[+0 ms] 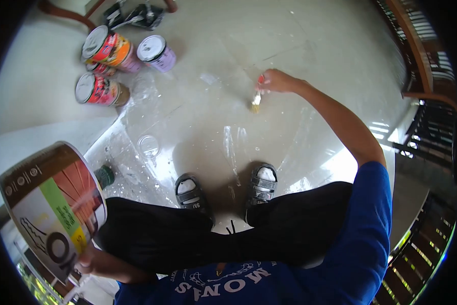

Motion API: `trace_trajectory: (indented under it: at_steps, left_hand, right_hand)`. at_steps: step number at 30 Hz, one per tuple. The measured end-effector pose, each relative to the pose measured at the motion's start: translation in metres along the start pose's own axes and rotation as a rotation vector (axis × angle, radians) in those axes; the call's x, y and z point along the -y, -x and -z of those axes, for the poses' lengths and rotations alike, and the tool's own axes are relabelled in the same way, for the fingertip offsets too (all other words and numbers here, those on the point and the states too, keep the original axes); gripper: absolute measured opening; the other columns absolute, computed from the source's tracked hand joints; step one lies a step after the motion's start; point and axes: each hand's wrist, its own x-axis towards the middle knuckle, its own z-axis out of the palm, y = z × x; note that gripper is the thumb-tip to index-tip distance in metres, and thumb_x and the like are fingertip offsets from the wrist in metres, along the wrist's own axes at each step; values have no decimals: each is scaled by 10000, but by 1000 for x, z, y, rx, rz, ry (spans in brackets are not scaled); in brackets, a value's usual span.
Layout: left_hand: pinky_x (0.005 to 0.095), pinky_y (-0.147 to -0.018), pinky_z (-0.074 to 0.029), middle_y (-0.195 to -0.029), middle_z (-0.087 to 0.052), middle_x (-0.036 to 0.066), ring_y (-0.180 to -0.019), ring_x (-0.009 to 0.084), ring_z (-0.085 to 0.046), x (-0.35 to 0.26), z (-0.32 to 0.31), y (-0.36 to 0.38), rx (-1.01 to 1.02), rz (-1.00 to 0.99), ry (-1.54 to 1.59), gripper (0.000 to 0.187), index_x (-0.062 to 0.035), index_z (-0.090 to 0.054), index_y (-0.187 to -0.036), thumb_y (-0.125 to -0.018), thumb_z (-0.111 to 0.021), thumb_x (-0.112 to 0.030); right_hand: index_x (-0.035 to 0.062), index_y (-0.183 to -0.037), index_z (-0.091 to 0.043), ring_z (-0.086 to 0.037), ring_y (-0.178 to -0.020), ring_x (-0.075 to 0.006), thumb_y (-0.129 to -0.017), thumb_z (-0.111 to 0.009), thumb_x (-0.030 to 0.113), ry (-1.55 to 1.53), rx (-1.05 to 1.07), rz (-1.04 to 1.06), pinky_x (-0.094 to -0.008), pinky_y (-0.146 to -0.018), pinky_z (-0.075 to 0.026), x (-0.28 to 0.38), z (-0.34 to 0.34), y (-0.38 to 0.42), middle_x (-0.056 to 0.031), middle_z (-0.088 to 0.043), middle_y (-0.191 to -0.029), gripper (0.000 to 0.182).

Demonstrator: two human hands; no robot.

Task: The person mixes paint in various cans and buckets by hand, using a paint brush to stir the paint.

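Two hands occupied: right hand (275,80) at one o'clock, closed around paintbrush (257,99), bristles down for floor contact; left hand (99,264) at seven o'clock, gripping large paint can (53,206), kept close for reloading; four spare tins (117,56) at eleven.

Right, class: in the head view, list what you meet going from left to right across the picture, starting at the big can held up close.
Large paint can in the left hand → cluster of small paint cans → clear round lid on the floor → left sandal → paintbrush in the right hand → wooden railing.
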Motion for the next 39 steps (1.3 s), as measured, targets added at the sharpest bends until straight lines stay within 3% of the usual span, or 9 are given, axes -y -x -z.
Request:
trace_trajectory:
  at_steps: [4, 7, 10, 12, 18, 22, 27, 33, 39]
  left_hand:
    - [467, -1116, -393, -1446, -487, 156, -1321, 297, -493, -13, 3, -18, -16, -53, 43, 922, 20, -370, -1485, -781, -839, -348]
    - [468, -1118, -391, -1448, -485, 157, -1323, 298, -491, -25, -5, -31, -12, -97, 74, 920, 20, -369, -1485, -785, -836, -351]
    - [470, -1120, -390, -1450, -484, 158, -1325, 300, -489, -35, -24, -41, 20, -139, 120, 919, 21, -368, -1486, -788, -834, -354]
    - [471, -1121, -388, -1451, -483, 159, -1327, 301, -488, -44, -42, -45, 59, -133, 140, 917, 22, -368, -1486, -791, -832, -357]
    - [406, -991, -498, -1302, -591, 147, -1153, 270, -605, -67, -95, -52, 218, 54, 213, 937, 35, -453, -1404, -674, -926, -314]
    - [394, -995, -495, -1286, -597, 138, -1141, 251, -611, -40, -163, -69, 321, 77, 75, 966, 16, -463, -1375, -579, -956, -221]
    - [459, -1052, -411, -1320, -544, 186, -1220, 329, -532, -18, -242, -58, 417, -264, -8, 1030, -2, -430, -1364, -547, -962, -335]
    - [493, -1055, -404, -1349, -534, 179, -1240, 392, -502, -21, -286, -35, 400, -627, -18, 1066, -24, -431, -1390, -535, -956, -384]
    - [487, -1048, -424, -1356, -532, 169, -1220, 377, -532, -40, -303, -24, 458, -792, 77, 1017, -38, -444, -1382, -563, -947, -370]
  right_hand:
    - [104, -1027, -745, -638, -739, -183, -940, -675, 353, 44, -304, 62, -319, -698, -499, 70, 12, -46, -105, -707, -818, 273]
    - [190, -1085, -745, -680, -852, -317, -944, -632, 420, 54, -445, 75, -417, -768, -530, 90, -3, -71, -131, -717, -885, 292]
    - [174, -1108, -732, -675, -918, -332, -950, -629, 394, 515, -398, 233, -436, -817, -531, 82, -40, -81, -144, -718, -932, 290]
    - [142, -1101, -726, -672, -960, -347, -956, -622, 371, 395, -258, 377, -441, -843, -533, 93, -55, -64, -157, -720, -973, 290]
    - [91, -1132, -717, -679, -957, -311, -965, -636, 295, 265, 120, 241, -397, -867, -523, 140, -45, -12, -144, -727, -1051, 276]
    - [56, -1126, -722, -674, -899, -166, -964, -661, 286, -140, -268, 196, -311, -823, -512, 170, 1, 19, -91, -740, -1009, 288]
    - [6, -1097, -729, -645, -883, -106, -974, -653, 220, -417, -684, 427, -287, -788, -501, 257, 32, 86, -40, -740, -981, 258]
    - [114, -1096, -737, -651, -791, -201, -877, -746, 203, 12, -306, 733, -340, -751, -540, 307, 9, 127, -56, -731, -953, 236]
    - [140, -1111, -730, -633, -836, -228, -848, -766, 230, 301, -242, 771, -373, -780, -529, 292, -34, 94, -42, -700, -874, 281]
